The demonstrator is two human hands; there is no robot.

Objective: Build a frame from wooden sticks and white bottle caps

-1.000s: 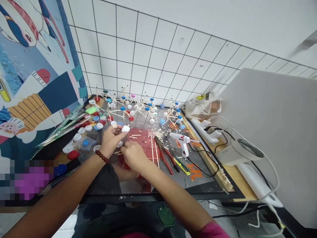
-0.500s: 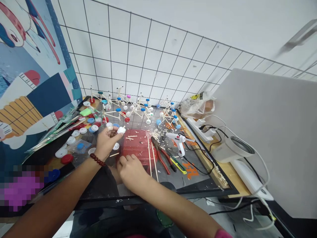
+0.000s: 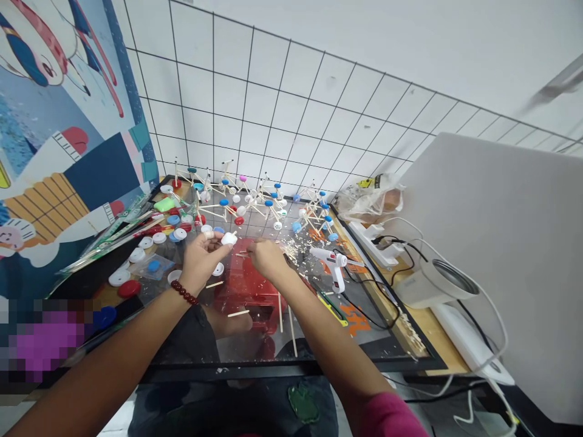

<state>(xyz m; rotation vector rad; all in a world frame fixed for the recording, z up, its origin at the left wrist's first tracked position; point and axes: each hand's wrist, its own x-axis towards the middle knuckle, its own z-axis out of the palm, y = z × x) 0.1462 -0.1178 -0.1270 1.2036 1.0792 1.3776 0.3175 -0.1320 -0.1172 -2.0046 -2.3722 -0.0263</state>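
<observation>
Between thumb and fingers, my left hand [image 3: 200, 258] holds a white bottle cap [image 3: 229, 239] with a short stick stub on it. My right hand [image 3: 268, 258] is pinched closed over the short sticks above the red area [image 3: 246, 282] beneath the transparent tabletop; what its fingertips hold, if anything, is too small to make out. Two long thin sticks [image 3: 292, 331] lie below my right wrist. A short stick [image 3: 238, 314] lies near the front. Right of my right hand is a white glue gun [image 3: 334, 264]. The pliers are mostly hidden under my right forearm.
Stick-and-cap models [image 3: 268, 203] stand along the back by a wire grid. Loose caps [image 3: 119, 277] and wrapped sticks lie at the left. A green-yellow cutter [image 3: 334, 309], a power strip [image 3: 376, 246], cables and a white cylindrical object [image 3: 432, 285] are on the right.
My right hand has moved up and forward from the front of the red area to the short sticks. A short stick now shows where it was. My left hand still holds the cap.
</observation>
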